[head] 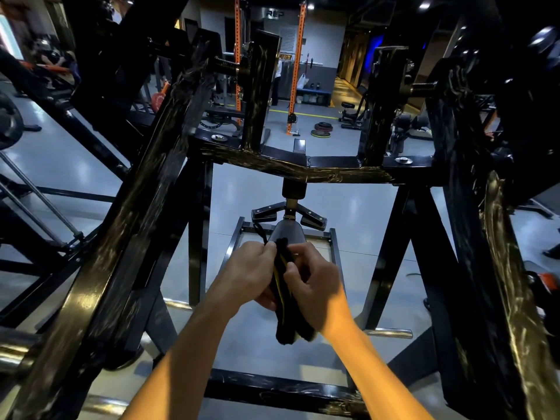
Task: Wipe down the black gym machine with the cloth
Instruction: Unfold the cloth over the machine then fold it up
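Both hands round black cloth, machine frame ahead.

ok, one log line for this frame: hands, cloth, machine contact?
left hand: grips cloth | right hand: grips cloth | cloth: black, yellow edge, bunched | black gym machine: not touched

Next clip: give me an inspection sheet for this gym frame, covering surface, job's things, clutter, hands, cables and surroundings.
Surface: grey gym floor, glossy with light reflections.
Job's things: black gym machine, its beams streaked and scuffed; black cloth with a yellow stripe, folded, held clear of the frame.
Clutter: weight plates lying on the floor farther back.
Hands: left hand and right hand both grip the cloth, apparently refolding it.
Cables: nothing seen.
Surroundings: orange rack uprights, benches, a person standing at the far wall.
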A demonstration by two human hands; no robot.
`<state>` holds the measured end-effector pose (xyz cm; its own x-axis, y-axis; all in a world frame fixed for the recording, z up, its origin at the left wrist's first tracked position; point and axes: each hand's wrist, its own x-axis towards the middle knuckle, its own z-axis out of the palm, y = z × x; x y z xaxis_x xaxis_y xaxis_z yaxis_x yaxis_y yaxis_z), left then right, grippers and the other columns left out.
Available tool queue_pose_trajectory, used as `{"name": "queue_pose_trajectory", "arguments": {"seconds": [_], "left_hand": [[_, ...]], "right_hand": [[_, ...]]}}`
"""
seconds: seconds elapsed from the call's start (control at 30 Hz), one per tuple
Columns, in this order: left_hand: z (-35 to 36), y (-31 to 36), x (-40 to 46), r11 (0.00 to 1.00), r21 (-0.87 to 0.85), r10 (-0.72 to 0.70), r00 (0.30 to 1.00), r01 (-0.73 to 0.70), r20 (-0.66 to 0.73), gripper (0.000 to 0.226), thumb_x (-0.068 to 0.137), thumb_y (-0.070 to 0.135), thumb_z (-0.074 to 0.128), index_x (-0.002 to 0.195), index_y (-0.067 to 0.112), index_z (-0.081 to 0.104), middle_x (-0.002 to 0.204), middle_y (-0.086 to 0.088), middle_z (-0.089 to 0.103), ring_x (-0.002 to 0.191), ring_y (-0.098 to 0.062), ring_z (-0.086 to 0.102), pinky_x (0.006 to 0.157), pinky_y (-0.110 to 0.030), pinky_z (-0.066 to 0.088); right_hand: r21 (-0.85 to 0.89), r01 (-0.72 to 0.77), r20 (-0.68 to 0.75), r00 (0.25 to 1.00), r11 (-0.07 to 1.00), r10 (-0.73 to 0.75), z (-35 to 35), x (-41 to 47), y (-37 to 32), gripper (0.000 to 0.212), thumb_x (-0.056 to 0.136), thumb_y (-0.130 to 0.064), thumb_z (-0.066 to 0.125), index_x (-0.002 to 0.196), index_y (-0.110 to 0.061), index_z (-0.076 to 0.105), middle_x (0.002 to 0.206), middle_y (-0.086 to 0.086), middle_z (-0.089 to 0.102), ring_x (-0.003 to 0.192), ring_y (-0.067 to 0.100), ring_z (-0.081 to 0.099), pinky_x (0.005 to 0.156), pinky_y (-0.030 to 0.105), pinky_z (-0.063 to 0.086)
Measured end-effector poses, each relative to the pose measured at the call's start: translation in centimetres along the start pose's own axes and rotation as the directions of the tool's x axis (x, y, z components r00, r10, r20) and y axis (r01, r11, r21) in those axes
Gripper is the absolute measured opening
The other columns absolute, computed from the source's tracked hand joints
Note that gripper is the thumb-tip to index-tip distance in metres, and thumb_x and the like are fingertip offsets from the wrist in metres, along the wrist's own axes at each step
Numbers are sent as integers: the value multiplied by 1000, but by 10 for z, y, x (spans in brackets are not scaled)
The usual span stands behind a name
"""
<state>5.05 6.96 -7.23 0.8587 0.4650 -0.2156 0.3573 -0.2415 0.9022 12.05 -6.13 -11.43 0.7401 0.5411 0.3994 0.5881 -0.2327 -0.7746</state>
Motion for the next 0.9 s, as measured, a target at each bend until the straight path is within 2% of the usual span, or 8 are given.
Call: {"name": "queue_pose_trajectory", "arguments": {"seconds": [0.2,0.4,0.47,0.57,0.67,0.77,0.83,0.9], "left_hand": [[-1,0,-4,996,-50,73,995,-70,66,27,110,27,43,104,13,66,79,-12,76,70,-32,76,69,-53,64],[3,0,0,989,67,139,989,-135,-58,26,108,30,46,97,17,66,88,-6,74,81,-20,74,66,-31,60],[2,-3,2,995,53,90,995,-87,-50,28,108,29,46,94,17,67,88,-6,73,85,-19,72,74,-34,60],[-10,-4,2,996,-80,45,994,-37,96,30,107,22,43,97,10,68,86,-12,75,84,-27,75,85,-49,61],[-22,-7,-1,983,-40,181,970,-177,164,26,106,13,44,101,14,70,86,-4,78,84,-18,76,81,-39,61],[-20,-19,4,908,132,410,908,-398,-87,14,98,40,65,103,27,62,96,8,71,96,-10,67,85,-31,55],[-13,-23,3,879,18,468,856,-476,-218,44,86,64,67,116,35,51,118,14,58,116,-7,57,96,-25,48],[-13,-16,4,843,-235,465,875,-484,-133,60,76,75,64,125,42,53,126,21,58,125,-5,55,104,-23,45]], "right_hand": [[18,22,11,1000,1000,-23,-5,1,-4,18,96,-10,63,112,-18,59,65,-11,56,67,2,60,60,11,43],[-13,89,179,980,996,-85,-6,0,-5,59,81,-36,83,126,-20,48,95,-13,66,85,3,67,73,19,57],[-50,118,233,967,992,-104,-5,1,-6,64,80,-46,82,128,-22,47,103,-11,66,90,6,67,77,24,58],[-78,139,273,955,987,-113,-10,5,-8,54,84,-31,80,127,-19,49,96,-13,62,88,1,64,75,19,54],[-113,113,357,932,987,-66,-32,17,-13,49,88,-14,72,132,-14,52,89,-15,60,84,-3,64,72,18,55],[-71,94,410,910,993,-57,-59,30,-23,48,89,-13,66,136,-18,55,95,1,67,89,16,70,75,40,62],[-23,84,461,885,996,-64,-73,39,-33,44,93,-11,64,135,-21,58,103,0,68,94,17,71,76,41,63],[6,62,510,858,998,-56,-84,46,-44,41,96,-6,62,133,-21,61,104,2,70,90,20,73,72,39,64]]}}
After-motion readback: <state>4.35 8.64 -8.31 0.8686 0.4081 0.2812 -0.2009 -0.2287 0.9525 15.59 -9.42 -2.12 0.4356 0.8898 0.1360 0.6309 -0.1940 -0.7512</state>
